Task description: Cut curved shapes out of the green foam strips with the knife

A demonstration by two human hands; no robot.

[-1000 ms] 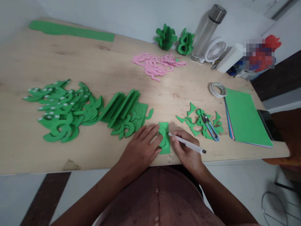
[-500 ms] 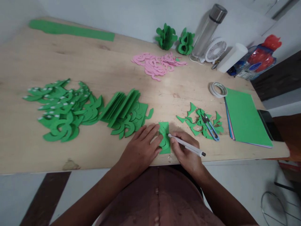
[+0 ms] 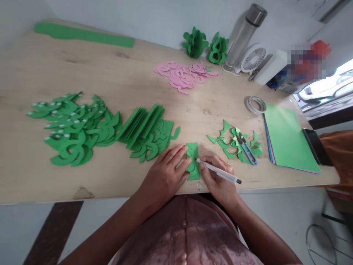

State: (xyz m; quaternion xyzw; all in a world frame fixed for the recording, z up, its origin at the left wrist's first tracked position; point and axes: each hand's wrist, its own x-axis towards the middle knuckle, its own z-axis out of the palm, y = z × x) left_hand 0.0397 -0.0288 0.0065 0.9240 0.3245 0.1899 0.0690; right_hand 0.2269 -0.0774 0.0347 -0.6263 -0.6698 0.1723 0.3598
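My left hand (image 3: pixel 165 173) lies flat with fingers stretched out, pressing a small green paper piece (image 3: pixel 193 149) with a curved cut-out shape on it against the wooden table (image 3: pixel 110 81) near its front edge. My right hand (image 3: pixel 217 176) grips a white pen (image 3: pixel 220 171), its tip touching the green piece at the right side. Both hands sit side by side just in front of my body.
Piles of green cut-outs (image 3: pixel 74 127) and folded green pieces (image 3: pixel 146 129) lie to the left. Green scraps with small blue scissors (image 3: pixel 246 148) lie to the right, beside green sheets (image 3: pixel 288 138), a tape roll (image 3: pixel 256 105) and a phone (image 3: pixel 316 145). Pink cut-outs (image 3: pixel 184 75), a bottle (image 3: pixel 244 35) and a fan (image 3: pixel 252 59) stand at the back.
The pen tip has crept slightly left and down along the green piece. My left hand has stayed pressed in place.
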